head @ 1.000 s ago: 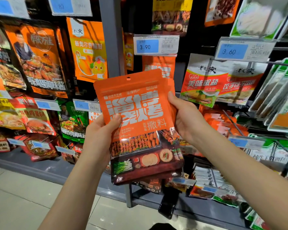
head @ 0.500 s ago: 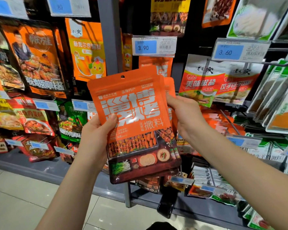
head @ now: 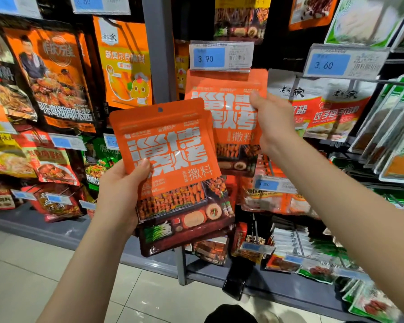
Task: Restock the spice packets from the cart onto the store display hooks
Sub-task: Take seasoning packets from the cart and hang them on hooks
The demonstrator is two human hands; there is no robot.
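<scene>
My left hand (head: 121,194) grips a small stack of orange spice packets (head: 173,173) with white lettering and a dark food picture at the bottom, held upright in front of the display. My right hand (head: 272,122) pinches a single matching orange packet (head: 229,108) by its right edge, raised up and to the right. Its top edge sits just under the 3.90 price tag (head: 221,55) at the end of a display hook. The hook itself is hidden behind the tag and packet.
A grey upright post (head: 160,47) divides the rack. Hanging packets fill both sides: orange chicken-seasoning packs (head: 124,64) at left, white-and-red packs (head: 324,108) under a 3.60 tag (head: 345,62) at right. Lower hooks carry more packets. Tiled floor (head: 33,276) lies below.
My right hand has drawn one packet off the stack and lifted it up to the 3.90 tag. The left hand keeps the other packets, a little lower and to the left.
</scene>
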